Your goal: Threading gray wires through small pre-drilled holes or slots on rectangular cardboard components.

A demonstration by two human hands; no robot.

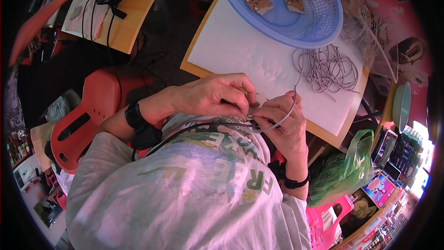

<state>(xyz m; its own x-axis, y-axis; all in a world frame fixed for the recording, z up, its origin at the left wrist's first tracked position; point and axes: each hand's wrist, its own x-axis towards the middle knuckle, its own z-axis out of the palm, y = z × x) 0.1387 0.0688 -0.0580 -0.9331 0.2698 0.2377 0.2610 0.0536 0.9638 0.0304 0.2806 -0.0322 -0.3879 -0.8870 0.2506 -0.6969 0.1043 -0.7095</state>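
Observation:
My left hand (219, 95) and my right hand (283, 122) meet close to my shirt, at the near edge of a white-topped table (231, 41). The fingers of both are pinched together around a small pale piece that I cannot make out. A thin grey-mauve cord (292, 104) loops round by my right hand, passing between its fingers. From there it runs up to a loose tangle of the same cord (328, 71) on the tabletop. What exactly my left fingertips grip is hidden.
A blue plastic basket (340, 14) with two brown cardboard pieces (256, 0) stands at the far side. A green plastic bag (344, 171) hangs at right above a pink stool (319, 227). A red chair (88, 115) is at left. Another person's arm (41, 18) shows upper left.

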